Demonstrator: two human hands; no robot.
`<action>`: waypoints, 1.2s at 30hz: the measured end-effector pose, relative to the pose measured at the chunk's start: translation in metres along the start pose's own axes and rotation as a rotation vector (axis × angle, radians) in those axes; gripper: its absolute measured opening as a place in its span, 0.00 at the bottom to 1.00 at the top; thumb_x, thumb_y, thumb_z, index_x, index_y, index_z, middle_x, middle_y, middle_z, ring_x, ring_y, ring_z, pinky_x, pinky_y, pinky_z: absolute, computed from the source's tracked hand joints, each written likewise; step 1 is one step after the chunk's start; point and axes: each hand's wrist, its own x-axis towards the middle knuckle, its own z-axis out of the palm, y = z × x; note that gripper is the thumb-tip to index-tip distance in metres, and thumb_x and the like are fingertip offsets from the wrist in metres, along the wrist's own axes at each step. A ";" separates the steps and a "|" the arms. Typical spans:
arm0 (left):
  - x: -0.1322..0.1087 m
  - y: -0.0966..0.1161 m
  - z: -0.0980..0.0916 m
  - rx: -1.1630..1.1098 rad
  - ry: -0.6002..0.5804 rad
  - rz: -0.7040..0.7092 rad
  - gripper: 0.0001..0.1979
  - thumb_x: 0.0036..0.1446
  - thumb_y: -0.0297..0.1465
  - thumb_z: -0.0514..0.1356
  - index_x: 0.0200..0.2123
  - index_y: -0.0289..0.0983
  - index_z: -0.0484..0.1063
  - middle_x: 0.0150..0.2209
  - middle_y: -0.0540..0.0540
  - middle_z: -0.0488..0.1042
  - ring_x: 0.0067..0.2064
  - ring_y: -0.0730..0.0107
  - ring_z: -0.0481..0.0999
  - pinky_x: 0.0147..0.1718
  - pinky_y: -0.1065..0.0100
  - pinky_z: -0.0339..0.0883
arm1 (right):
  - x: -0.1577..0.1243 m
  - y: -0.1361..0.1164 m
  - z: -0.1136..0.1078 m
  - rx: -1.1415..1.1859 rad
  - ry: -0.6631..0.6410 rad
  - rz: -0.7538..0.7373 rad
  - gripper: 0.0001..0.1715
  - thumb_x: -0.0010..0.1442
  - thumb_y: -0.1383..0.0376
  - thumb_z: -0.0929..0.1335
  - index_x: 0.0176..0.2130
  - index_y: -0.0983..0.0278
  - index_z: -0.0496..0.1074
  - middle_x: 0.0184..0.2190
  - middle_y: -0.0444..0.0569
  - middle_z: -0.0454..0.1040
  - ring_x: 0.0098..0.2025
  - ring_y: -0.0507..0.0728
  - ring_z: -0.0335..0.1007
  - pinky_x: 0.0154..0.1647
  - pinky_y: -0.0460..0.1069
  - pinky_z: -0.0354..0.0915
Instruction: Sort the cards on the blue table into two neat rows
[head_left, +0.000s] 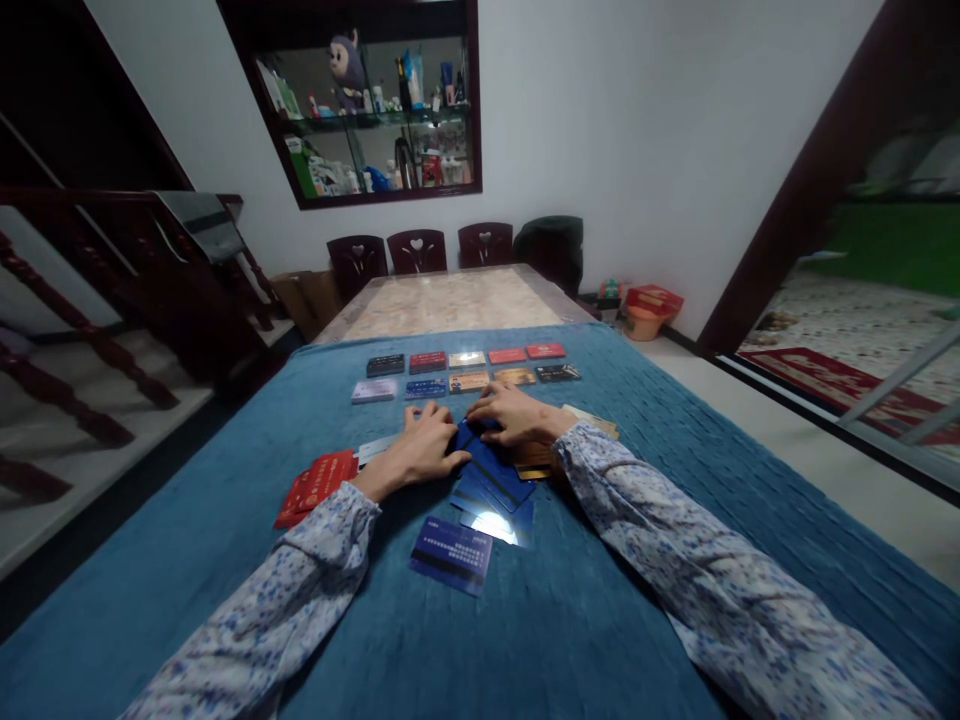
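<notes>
Blue cards [491,474] lie overlapping on the cloth between my hands. My left hand [421,447] rests at their left edge, fingers apart, with the thumb reaching toward the cards. My right hand [516,414] has its fingers curled over the far end of the blue pile and grips a card there; the fingertips are partly hidden. Closer to me is a single purple-blue card [451,554], magnetic stripe showing. Red cards [319,487] fan out left of my left wrist, beside a pale card [375,451]. Gold-brown cards [534,462] lie partly under my right hand.
Beyond my hands are two rows of small card stacks, including a white stack [374,391], a black stack [385,365] and a red stack [545,351]. A blue cloth [600,620] covers the near part of the table [450,302]. Chairs [416,250] stand at the far end.
</notes>
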 end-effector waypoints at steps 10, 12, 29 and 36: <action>0.001 0.002 0.006 -0.047 0.008 0.016 0.16 0.67 0.41 0.58 0.39 0.35 0.80 0.47 0.37 0.75 0.54 0.49 0.68 0.57 0.45 0.57 | -0.005 0.003 -0.017 0.017 -0.037 -0.034 0.26 0.54 0.62 0.75 0.52 0.62 0.81 0.53 0.52 0.81 0.51 0.64 0.65 0.55 0.59 0.57; 0.001 0.004 0.008 -0.054 0.022 0.016 0.15 0.67 0.40 0.58 0.39 0.35 0.80 0.47 0.38 0.75 0.53 0.50 0.70 0.57 0.46 0.58 | -0.005 0.005 -0.017 0.014 -0.035 -0.042 0.26 0.53 0.62 0.75 0.52 0.62 0.81 0.54 0.52 0.81 0.51 0.64 0.66 0.56 0.58 0.58; 0.002 0.005 0.006 -0.140 0.063 0.039 0.13 0.65 0.33 0.57 0.38 0.37 0.82 0.45 0.38 0.80 0.51 0.53 0.76 0.55 0.49 0.60 | -0.012 0.014 -0.021 0.073 -0.003 0.014 0.18 0.59 0.62 0.75 0.50 0.55 0.84 0.43 0.52 0.84 0.49 0.62 0.71 0.51 0.53 0.65; 0.002 -0.002 -0.002 -0.153 0.106 0.049 0.15 0.64 0.30 0.55 0.38 0.38 0.84 0.37 0.42 0.82 0.40 0.61 0.78 0.47 0.60 0.63 | -0.013 0.013 -0.028 0.049 0.038 0.016 0.14 0.63 0.64 0.72 0.47 0.57 0.85 0.37 0.53 0.82 0.45 0.60 0.72 0.45 0.50 0.65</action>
